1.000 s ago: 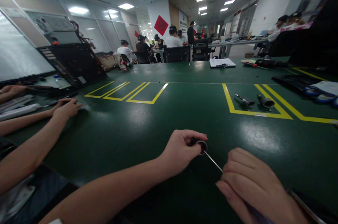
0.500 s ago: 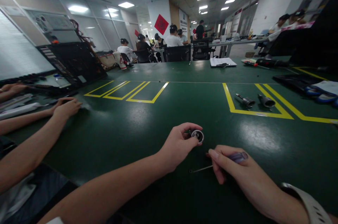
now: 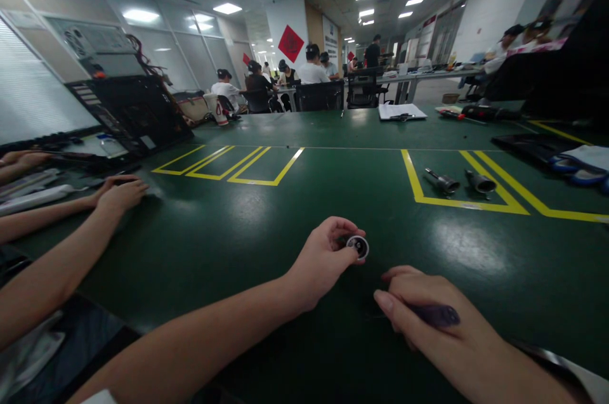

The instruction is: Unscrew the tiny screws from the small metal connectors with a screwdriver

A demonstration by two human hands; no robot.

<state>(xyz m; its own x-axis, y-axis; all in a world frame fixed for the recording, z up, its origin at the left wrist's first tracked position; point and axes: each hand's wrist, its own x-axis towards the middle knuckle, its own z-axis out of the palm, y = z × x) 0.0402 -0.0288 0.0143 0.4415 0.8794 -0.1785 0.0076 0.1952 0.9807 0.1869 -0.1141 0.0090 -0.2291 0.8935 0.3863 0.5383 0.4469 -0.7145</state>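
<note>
Between the thumb and fingers of my left hand (image 3: 316,264) is a small round metal cup-shaped part (image 3: 358,248), its open end turned toward me and small pieces visible inside. To the right and nearer, my right hand (image 3: 423,309) is closed around a screwdriver (image 3: 440,315) with a dark purple handle. Its shaft barely shows, dark against the table. The two hands are apart. Beyond them, a metal part with a thin stem (image 3: 442,183) and a similar metal part (image 3: 479,182) lie inside a yellow tape outline.
The green table (image 3: 228,233) carries yellow tape outlines (image 3: 252,182). A notebook with a pen (image 3: 402,112) lies at the far edge. On the right are a dark tray (image 3: 528,150) and blue-and-white items (image 3: 583,166). A co-worker's hand (image 3: 121,193) rests at the left.
My right hand has turned and shifted slightly down and right with the screwdriver, whose shaft showed clearly before. My left hand has barely moved.
</note>
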